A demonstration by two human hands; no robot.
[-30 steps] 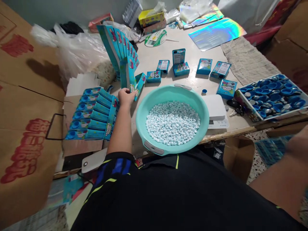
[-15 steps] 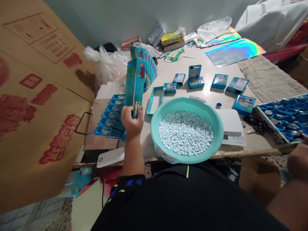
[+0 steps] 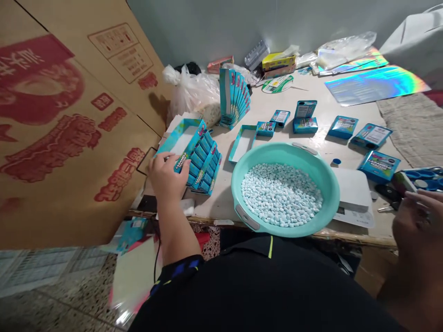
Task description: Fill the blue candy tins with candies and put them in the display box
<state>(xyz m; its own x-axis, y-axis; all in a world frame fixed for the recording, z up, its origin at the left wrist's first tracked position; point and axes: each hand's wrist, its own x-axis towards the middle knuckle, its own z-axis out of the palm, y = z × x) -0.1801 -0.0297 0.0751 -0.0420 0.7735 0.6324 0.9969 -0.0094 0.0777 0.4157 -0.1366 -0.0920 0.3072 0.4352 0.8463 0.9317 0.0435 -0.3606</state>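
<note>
My left hand (image 3: 169, 174) is closed on the near edge of a shallow blue open-topped display box (image 3: 182, 140), thumb on its printed front. That box sits tilted on top of stacked blue display boxes (image 3: 206, 177) filled with small blue packs. At the right edge of the view, my right hand (image 3: 420, 216) is at the near corner of a box of blue round caps or tins (image 3: 420, 175); its fingers are blurred and partly cut off. Between my hands stands a turquoise basin (image 3: 238, 177) holding many small pale-blue candies (image 3: 282, 196).
A fan of blue box sleeves (image 3: 235, 99) stands behind an empty blue tray (image 3: 243, 140). Several small blue boxes (image 3: 342, 127) lie beyond the basin. A white scale (image 3: 353, 189) is partly under the basin's right side. A large cardboard carton (image 3: 86, 115) walls off the left.
My left hand has lowered the blue display box onto the stack of filled ones. My right hand has come further into view beside the box of blue caps. The view has shifted left.
</note>
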